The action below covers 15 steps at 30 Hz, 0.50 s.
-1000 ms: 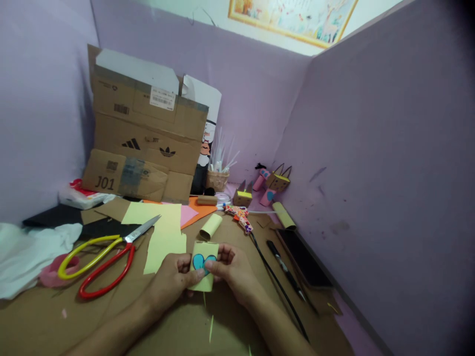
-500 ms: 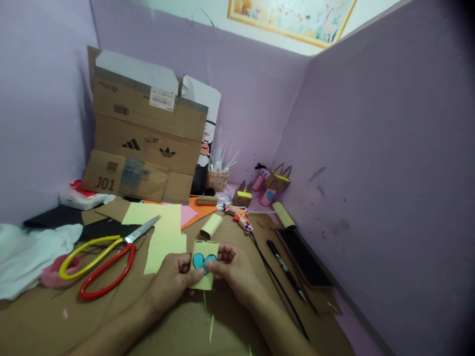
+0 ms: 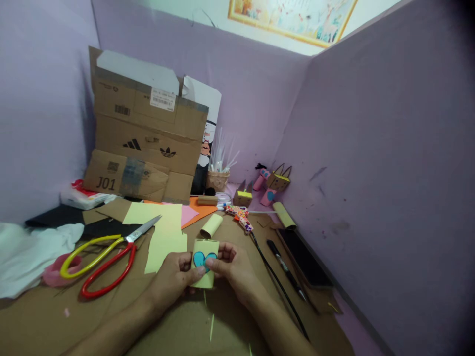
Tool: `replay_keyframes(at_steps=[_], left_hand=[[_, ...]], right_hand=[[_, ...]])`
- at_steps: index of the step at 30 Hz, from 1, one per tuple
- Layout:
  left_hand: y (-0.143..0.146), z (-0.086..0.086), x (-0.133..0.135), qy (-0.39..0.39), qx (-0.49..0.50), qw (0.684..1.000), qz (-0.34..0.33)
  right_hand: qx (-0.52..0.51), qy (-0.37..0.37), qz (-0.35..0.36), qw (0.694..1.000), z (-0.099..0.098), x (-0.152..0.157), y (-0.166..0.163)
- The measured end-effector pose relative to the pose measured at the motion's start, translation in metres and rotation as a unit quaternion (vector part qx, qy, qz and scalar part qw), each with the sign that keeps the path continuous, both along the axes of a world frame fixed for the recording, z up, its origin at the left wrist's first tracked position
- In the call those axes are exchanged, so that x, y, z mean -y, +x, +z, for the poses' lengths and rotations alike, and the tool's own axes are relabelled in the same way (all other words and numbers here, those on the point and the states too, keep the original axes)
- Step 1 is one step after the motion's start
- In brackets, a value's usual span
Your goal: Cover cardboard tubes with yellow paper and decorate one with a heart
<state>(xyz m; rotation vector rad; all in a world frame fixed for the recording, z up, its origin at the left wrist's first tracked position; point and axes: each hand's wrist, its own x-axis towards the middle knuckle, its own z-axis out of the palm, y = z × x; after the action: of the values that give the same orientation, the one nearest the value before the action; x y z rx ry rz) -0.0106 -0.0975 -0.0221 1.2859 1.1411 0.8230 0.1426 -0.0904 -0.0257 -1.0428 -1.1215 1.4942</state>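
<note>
Between my two hands is a yellow paper-covered cardboard tube (image 3: pixel 204 283), upright, with a blue heart (image 3: pixel 199 258) outlined in dark ink on its front. My left hand (image 3: pixel 177 272) grips the tube's left side, its thumb pressed at the heart's lower edge. From the right, my right hand (image 3: pixel 233 269) holds it, with the thumb lying over the heart's right half. The fingers behind the tube are partly hidden. Just beyond it lies a second yellow tube (image 3: pixel 212 226) on its side. Cut yellow paper (image 3: pixel 166 242) lies to the left.
Large scissors (image 3: pixel 128 242) with yellow and red handles lie at left. A patterned glue gun (image 3: pixel 239 216) trails a black cord on the right, near a pen (image 3: pixel 285 269) and a dark phone-like slab (image 3: pixel 306 257). A cardboard sheet (image 3: pixel 148 123) stands behind.
Almost nothing differs. Both hands keep the same hold on the tube, and the whole view has shifted very slightly.
</note>
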Motion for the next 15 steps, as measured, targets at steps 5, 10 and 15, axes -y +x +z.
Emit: replay_keyframes(at_steps=[5, 10, 15], left_hand=[[-0.001, 0.000, 0.000, 0.000, -0.010, 1.000, 0.000], [0.003, -0.002, 0.001, 0.008, -0.025, 1.000, 0.006], [0.010, -0.003, -0.001, 0.050, -0.066, 0.996, 0.018]], right_hand=[[0.019, 0.009, -0.002, 1.000, -0.003, -0.002, -0.002], [0.081, 0.123, -0.089, 0.985, -0.002, 0.001, 0.000], [0.302, 0.499, -0.129, 0.802, 0.006, 0.007, 0.000]])
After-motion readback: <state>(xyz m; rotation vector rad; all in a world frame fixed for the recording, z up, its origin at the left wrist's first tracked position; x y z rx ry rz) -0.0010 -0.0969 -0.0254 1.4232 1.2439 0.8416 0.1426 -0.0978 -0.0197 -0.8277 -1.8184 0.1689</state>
